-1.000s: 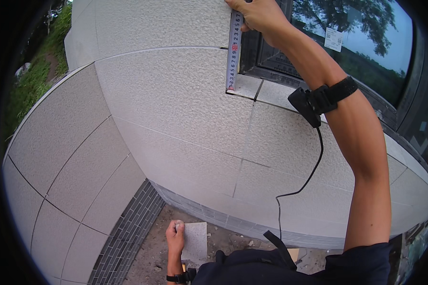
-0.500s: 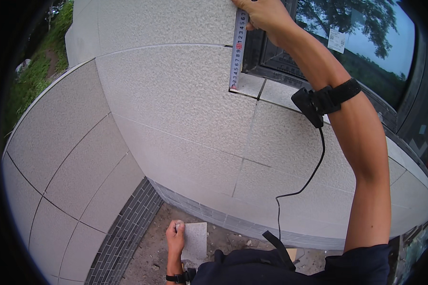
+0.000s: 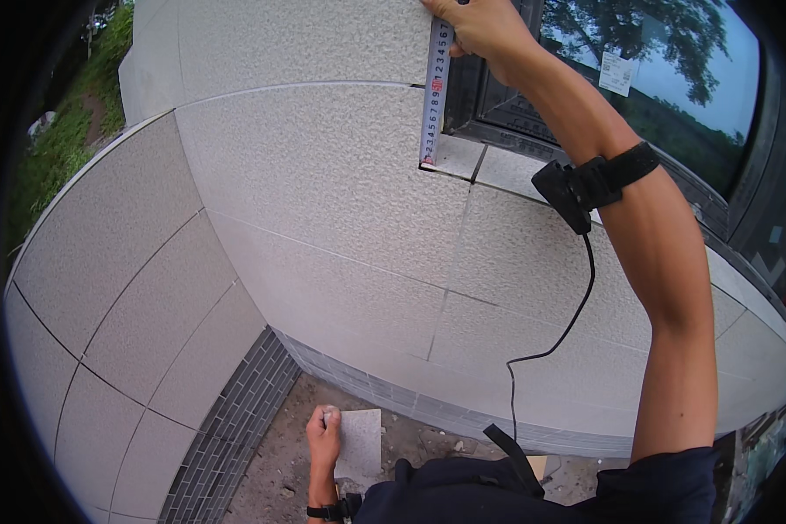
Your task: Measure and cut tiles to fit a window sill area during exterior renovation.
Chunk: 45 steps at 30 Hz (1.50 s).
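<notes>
My right hand (image 3: 466, 30) is closed at the top of a measuring tape blade (image 3: 431, 109), pressing it upright along the left side of the dark window frame (image 3: 467, 113). The blade's lower end meets the corner of the narrow sill tiles (image 3: 520, 175). A black strap with a small device (image 3: 576, 192) and a cable is on my right forearm. Down low, my left hand (image 3: 321, 435) grips the upper left of a light speckled tile piece (image 3: 358, 441) by my body, with another black strap on that wrist.
Textured light wall panels (image 3: 332, 157) fill the middle and meet a panelled side wall (image 3: 113, 288) at left, both above grey brick bands (image 3: 236, 419). Dirt ground with rubble (image 3: 271, 463) lies at the bottom, greenery (image 3: 87, 113) beyond the wall at upper left, glass (image 3: 655, 87) at upper right.
The view shifts slightly, so the wall and tape appear a little higher and further right than a second ago. Both hands keep their grips.
</notes>
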Tool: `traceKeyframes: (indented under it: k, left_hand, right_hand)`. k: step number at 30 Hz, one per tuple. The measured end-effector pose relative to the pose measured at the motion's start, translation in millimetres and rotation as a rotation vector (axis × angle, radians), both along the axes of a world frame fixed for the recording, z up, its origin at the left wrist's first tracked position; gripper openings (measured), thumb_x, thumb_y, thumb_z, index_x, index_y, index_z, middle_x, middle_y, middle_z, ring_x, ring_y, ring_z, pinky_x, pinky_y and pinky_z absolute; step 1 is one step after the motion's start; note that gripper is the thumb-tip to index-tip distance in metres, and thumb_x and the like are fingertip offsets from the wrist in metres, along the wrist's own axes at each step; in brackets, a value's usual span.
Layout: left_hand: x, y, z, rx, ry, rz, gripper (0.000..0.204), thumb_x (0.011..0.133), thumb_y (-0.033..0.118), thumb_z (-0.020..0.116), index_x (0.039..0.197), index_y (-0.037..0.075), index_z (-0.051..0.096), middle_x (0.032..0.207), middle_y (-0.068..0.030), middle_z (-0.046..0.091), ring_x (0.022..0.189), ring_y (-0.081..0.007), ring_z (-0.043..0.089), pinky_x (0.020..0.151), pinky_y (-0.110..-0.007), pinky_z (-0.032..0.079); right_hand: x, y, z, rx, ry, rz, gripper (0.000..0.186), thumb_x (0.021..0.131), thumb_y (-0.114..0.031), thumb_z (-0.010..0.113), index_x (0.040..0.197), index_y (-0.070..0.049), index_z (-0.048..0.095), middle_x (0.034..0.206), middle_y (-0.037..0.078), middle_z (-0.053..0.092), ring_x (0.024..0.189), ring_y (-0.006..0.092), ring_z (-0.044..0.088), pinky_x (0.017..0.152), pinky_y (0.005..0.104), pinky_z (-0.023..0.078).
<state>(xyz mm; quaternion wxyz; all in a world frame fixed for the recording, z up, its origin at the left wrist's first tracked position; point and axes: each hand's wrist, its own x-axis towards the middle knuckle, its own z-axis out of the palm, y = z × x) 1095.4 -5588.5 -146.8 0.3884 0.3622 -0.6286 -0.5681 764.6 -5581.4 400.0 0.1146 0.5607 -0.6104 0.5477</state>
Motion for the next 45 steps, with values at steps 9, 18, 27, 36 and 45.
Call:
traceKeyframes:
  k: [9,18,27,36,45]
  left_hand:
    - [3.0,2.1,2.5,-0.011,-0.014,0.008,0.020,0.097,0.021,0.063,0.092,0.002,0.061,0.077,0.0038,0.053,0.074,-0.0069,0.047,0.067,-0.024,0.041]
    - [6.4,1.5,1.2,-0.005,-0.023,0.001,0.020,0.096,0.021,0.062,0.092,0.002,0.061,0.078,0.0039,0.053,0.074,-0.0070,0.047,0.067,-0.025,0.041]
    - [8.7,2.2,2.2,0.009,-0.050,-0.025,0.019,0.096,0.021,0.062,0.092,0.002,0.061,0.080,0.0037,0.055,0.077,-0.0067,0.048,0.069,-0.024,0.041]
    - [-15.2,-6.9,-13.7,0.030,-0.101,-0.144,0.020,0.095,0.020,0.062,0.091,0.001,0.060,0.080,0.0020,0.055,0.078,-0.0073,0.047,0.070,-0.025,0.041]
    - [-101.0,24.8,-2.5,-0.214,-0.110,-0.548,0.025,0.098,0.023,0.059,0.089,0.000,0.055,0.077,0.0008,0.049,0.074,-0.0101,0.043,0.067,-0.026,0.038]
  right_hand:
    - [-0.4,1.1,-0.1,0.002,-0.011,-0.001,0.026,0.097,-0.024,0.062,0.089,0.000,0.063,0.070,0.003,0.057,0.060,0.0133,0.056,0.050,0.0312,0.049]
    - [2.6,-0.2,0.3,0.003,-0.019,-0.014,0.025,0.097,-0.023,0.062,0.088,0.000,0.062,0.069,0.003,0.056,0.056,0.0131,0.055,0.050,0.0308,0.049]
    - [1.0,5.8,6.9,-0.004,-0.015,-0.012,0.023,0.098,-0.022,0.060,0.093,0.000,0.063,0.071,0.003,0.058,0.058,0.0133,0.055,0.050,0.0297,0.049]
    - [-2.1,110.8,13.5,0.117,-0.083,-0.038,0.024,0.101,-0.026,0.059,0.089,-0.005,0.058,0.069,0.001,0.053,0.063,0.0120,0.055,0.056,0.0292,0.049]
    - [1.1,358.9,-92.2,0.102,-0.149,-0.253,0.037,0.093,-0.034,0.070,0.088,0.002,0.064,0.068,0.007,0.061,0.056,0.0130,0.062,0.048,0.0248,0.052]
